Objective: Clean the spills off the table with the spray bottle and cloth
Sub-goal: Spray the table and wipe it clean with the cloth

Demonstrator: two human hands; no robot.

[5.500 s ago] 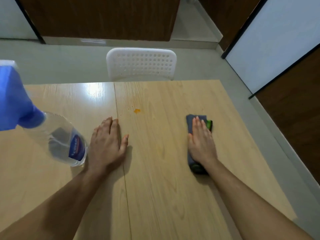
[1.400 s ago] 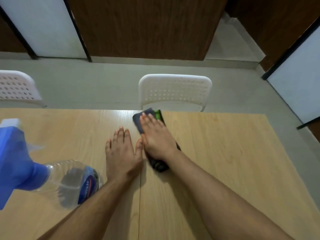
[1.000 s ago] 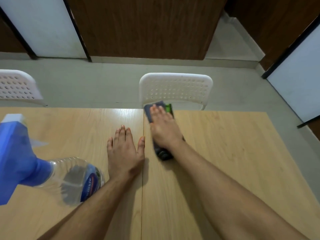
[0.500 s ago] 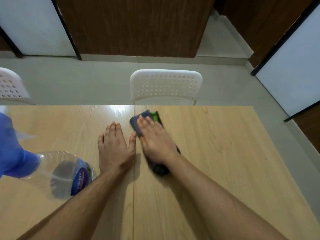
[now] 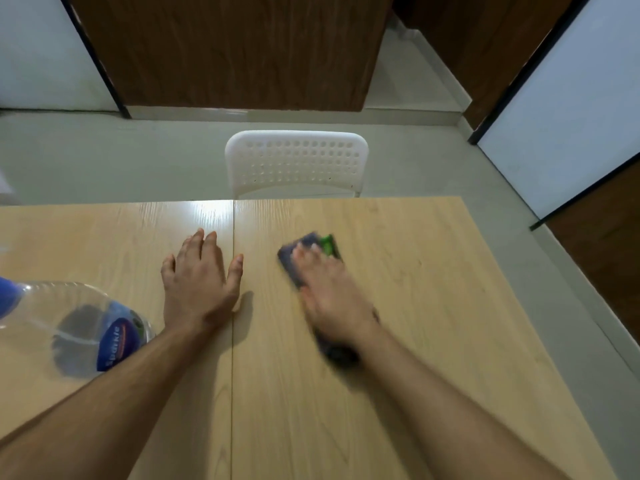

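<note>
Flat-palm grip: right hand [image 5: 332, 299] presses the cloth [image 5: 304, 252] onto the worktop [image 5: 433, 271], right of the seam. Left hand [image 5: 199, 282] rests spread beside the spray bottle [image 5: 86, 327]. Best bet is probably even pressure and overlapping strokes.

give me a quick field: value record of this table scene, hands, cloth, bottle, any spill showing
left hand: flat on the table, fingers straight, holding nothing
right hand: pressed flat on the cloth, motion-blurred
cloth: dark with a green edge, under the right hand, right of the table seam
spray bottle: clear, blue top, standing left of the left arm, untouched
spill: none visible on the exposed wood
chair: white, at the far edge
</note>
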